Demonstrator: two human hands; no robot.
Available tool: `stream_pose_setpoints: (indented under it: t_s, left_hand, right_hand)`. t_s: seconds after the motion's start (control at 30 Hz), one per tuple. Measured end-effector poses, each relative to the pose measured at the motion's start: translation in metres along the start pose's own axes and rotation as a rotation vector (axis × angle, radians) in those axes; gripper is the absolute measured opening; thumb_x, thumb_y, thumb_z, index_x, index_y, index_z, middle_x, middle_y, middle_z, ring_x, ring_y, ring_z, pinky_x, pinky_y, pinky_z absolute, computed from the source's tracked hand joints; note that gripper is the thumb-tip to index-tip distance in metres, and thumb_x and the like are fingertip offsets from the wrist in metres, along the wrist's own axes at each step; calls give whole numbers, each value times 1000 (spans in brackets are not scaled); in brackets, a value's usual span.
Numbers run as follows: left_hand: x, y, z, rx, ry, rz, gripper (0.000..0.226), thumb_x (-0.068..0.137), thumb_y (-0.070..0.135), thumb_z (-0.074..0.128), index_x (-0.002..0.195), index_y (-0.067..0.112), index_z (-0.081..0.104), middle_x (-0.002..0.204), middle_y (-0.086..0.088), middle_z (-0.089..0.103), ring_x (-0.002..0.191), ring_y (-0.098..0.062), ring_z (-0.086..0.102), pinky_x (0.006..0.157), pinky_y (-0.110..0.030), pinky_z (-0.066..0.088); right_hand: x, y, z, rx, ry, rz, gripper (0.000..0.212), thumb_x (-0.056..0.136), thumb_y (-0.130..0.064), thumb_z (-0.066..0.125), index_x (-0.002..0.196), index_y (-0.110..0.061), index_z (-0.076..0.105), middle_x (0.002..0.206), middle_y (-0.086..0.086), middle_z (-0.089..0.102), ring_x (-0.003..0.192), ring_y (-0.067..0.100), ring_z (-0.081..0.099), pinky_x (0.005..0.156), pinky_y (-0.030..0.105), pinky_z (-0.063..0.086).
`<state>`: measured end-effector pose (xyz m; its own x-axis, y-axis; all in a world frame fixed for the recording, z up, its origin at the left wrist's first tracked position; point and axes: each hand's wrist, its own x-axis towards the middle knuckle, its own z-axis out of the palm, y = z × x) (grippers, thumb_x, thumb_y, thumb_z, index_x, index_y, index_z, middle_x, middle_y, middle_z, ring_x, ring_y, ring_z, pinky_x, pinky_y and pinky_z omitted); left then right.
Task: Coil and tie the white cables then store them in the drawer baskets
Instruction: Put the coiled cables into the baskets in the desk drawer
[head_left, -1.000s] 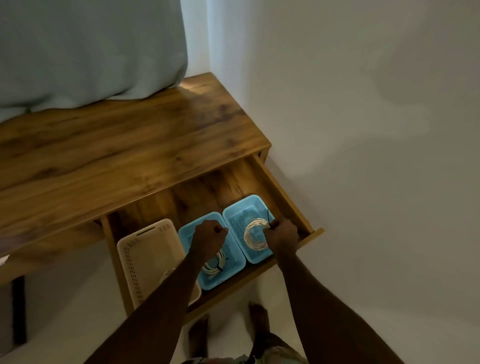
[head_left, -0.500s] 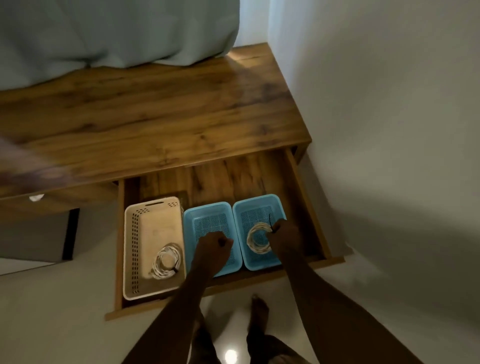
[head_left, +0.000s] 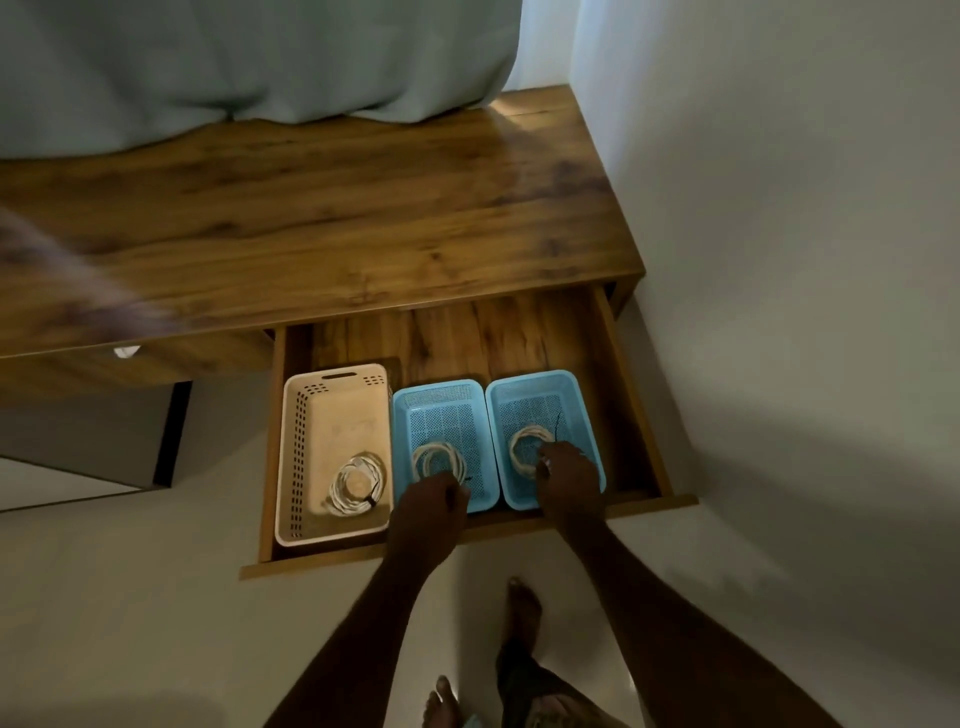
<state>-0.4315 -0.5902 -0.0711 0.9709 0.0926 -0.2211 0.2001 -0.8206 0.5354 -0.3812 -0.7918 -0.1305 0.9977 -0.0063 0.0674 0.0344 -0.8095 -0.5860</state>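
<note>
Already three coiled white cables sit in the open drawer (head_left: 631, 410), one to each basket. Taking the middle blue basket (head_left: 415, 410) as the landmark: its own coil (head_left: 434, 460) lies toward its near end, partly under the left hand (head_left: 431, 501). Just to its right, touching rim to rim, is the second blue basket (head_left: 579, 410), where another coil (head_left: 522, 449) lies with a thin dark tie sticking up from it; the right hand (head_left: 566, 475) rests on that coil's near edge. Just to its left stands the beige basket (head_left: 306, 431), longer and taller, holding a third coil (head_left: 356, 483) bound with a dark tie and untouched by either hand.

Both hands are curled knuckles-up over their coils, probably setting them down or nudging them flat so each loop sits inside its basket. The fingertips are hidden under the knuckles, so I cannot tell whether either hand pinches its cable or only presses on it. The left coil's tie is barely visible as a dark speck by the knuckles.

Behind the middle basket the drawer floor runs back under the wooden counter (head_left: 337, 218). Beyond that hangs a pale curtain (head_left: 249, 62), and a plain wall (head_left: 779, 208) closes the right side. A blurred purplish smear at the far left cannot be identified. Bare feet show on the floor (head_left: 130, 597) below the drawer front. The light is dim, so finer details of the cables are lost.
</note>
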Motion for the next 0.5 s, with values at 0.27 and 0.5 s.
stream_pose_setpoints:
  t_s: [0.27, 0.5]
  left_hand:
    - [-85, -50, 25, 342, 66, 321, 41, 79, 32, 73, 113, 12, 66, 114, -6, 66, 112, -27, 61, 93, -47, 50]
    - [-114, -63, 26, 445, -88, 271, 69, 72, 31, 76, 134, 8, 57, 137, -11, 58, 128, -29, 54, 98, -49, 48]
  right_hand:
    - [-115, -30, 19, -208, 29, -443, 27, 90, -20, 53, 107, -12, 72, 111, 6, 71, 103, 24, 64, 91, 37, 47]
    - [-153, -46, 33, -318, 65, -394, 44, 101, -19, 35, 122, -3, 69, 124, 16, 69, 109, 33, 68, 92, 46, 53]
